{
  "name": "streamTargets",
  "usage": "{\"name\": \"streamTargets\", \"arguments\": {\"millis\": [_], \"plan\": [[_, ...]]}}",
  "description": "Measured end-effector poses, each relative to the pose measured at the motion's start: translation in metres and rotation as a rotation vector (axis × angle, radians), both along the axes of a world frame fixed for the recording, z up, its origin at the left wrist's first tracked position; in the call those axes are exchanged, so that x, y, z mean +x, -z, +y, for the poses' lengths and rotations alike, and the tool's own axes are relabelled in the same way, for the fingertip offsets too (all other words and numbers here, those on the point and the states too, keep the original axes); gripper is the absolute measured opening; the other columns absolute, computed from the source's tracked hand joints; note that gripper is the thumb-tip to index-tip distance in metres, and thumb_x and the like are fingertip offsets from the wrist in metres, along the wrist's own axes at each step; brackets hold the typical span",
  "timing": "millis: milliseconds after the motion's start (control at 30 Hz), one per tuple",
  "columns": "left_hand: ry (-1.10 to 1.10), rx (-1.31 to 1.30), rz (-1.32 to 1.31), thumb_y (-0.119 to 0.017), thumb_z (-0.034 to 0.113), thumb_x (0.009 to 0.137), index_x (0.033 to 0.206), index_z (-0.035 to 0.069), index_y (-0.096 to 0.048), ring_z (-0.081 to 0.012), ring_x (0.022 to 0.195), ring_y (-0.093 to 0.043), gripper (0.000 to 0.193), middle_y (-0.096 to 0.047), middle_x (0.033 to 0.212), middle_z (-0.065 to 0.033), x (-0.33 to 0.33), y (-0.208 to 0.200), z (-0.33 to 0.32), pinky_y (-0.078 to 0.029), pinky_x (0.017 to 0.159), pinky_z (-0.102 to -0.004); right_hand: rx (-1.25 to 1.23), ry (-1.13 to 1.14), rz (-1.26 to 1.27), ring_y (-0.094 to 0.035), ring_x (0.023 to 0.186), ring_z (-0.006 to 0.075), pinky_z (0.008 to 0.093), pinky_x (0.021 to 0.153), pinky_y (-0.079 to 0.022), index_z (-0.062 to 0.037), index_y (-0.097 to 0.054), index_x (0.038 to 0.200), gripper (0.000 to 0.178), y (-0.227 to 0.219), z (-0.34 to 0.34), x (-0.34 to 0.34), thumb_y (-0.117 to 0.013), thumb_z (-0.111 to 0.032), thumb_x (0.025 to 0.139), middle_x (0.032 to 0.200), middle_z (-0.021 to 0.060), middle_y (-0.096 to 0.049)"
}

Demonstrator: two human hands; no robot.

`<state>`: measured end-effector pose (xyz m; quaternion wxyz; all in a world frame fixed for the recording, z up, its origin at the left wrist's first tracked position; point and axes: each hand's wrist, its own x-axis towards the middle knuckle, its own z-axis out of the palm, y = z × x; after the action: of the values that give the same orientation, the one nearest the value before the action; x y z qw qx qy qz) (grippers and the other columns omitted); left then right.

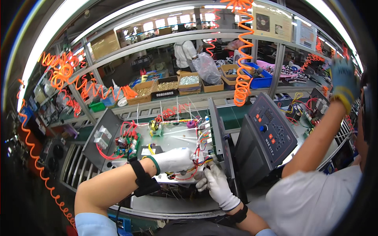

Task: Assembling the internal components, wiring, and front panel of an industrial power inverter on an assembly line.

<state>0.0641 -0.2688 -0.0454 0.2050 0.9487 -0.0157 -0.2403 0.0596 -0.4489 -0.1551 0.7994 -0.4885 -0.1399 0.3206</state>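
Note:
Both my hands wear white knit gloves and meet at the right front of an open metal chassis (177,137). My left hand (176,160) reaches across the chassis with its fingers closed at a bundle of coloured wires (201,160). Just below and to its right, my right hand (220,187) has its fingers curled, the thumb and forefinger pinched at the lower end of the wires. What lies in that pinch is too small to make out. A green circuit board (133,146) with red cables sits in the chassis's left part.
To the right stands a control panel (271,131) with a blue knob. A co-worker's raised gloved hand (343,78) and arm fill the far right. Orange coiled hoses (241,94) hang overhead. Cardboard parts boxes (189,82) and a blue bin (260,78) line the back shelf.

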Motion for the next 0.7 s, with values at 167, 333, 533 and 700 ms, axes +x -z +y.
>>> {"name": "streamTargets", "arguments": {"millis": [167,333,533,700], "plan": [[-0.092,0.058,-0.037,-0.056,0.03,0.083,0.093,0.002,-0.065,-0.0357,0.087,-0.065,0.031,-0.067,0.086,-0.0227,-0.015,0.006,-0.009,-0.05,0.077,-0.0448,-0.102,0.089,-0.06,-0.064,0.062,0.0146,0.0241,0.051,-0.054,-0.0021,-0.04,0.118,0.025,-0.009,0.012,-0.002,-0.041,-0.018,0.1,0.092,0.0105,-0.06],[-0.014,0.108,-0.236,-0.056,0.024,0.085,0.092,0.005,-0.065,-0.0345,0.073,-0.065,0.023,-0.065,0.076,-0.0195,-0.021,0.007,-0.001,-0.049,0.069,-0.0427,-0.091,0.216,-0.018,-0.064,0.06,0.0143,0.0226,0.049,-0.053,-0.0007,-0.045,0.113,0.021,-0.007,0.021,-0.009,-0.045,-0.017,0.099,0.087,0.0111,-0.062],[0.0,0.065,-0.156,-0.058,0.019,0.085,0.08,0.004,-0.064,-0.0212,0.056,-0.058,0.017,-0.064,0.067,-0.0103,-0.003,-0.028,0.013,-0.048,0.057,-0.0341,-0.055,0.337,0.066,-0.063,0.061,0.0139,0.0238,0.051,-0.054,-0.0007,-0.048,0.11,0.022,-0.009,0.028,-0.012,-0.048,-0.019,0.098,0.085,0.0122,-0.063],[0.182,0.122,-0.142,-0.06,0.021,0.084,0.081,0.002,-0.063,-0.017,0.055,-0.06,0.02,-0.065,0.066,-0.0064,0.012,-0.047,0.013,-0.048,0.053,-0.0314,0.007,0.325,0.116,-0.064,0.066,0.0164,0.0258,0.055,-0.054,-0.0033,-0.047,0.112,0.025,-0.005,0.031,-0.008,-0.05,-0.024,0.098,0.088,0.0135,-0.062]]}}
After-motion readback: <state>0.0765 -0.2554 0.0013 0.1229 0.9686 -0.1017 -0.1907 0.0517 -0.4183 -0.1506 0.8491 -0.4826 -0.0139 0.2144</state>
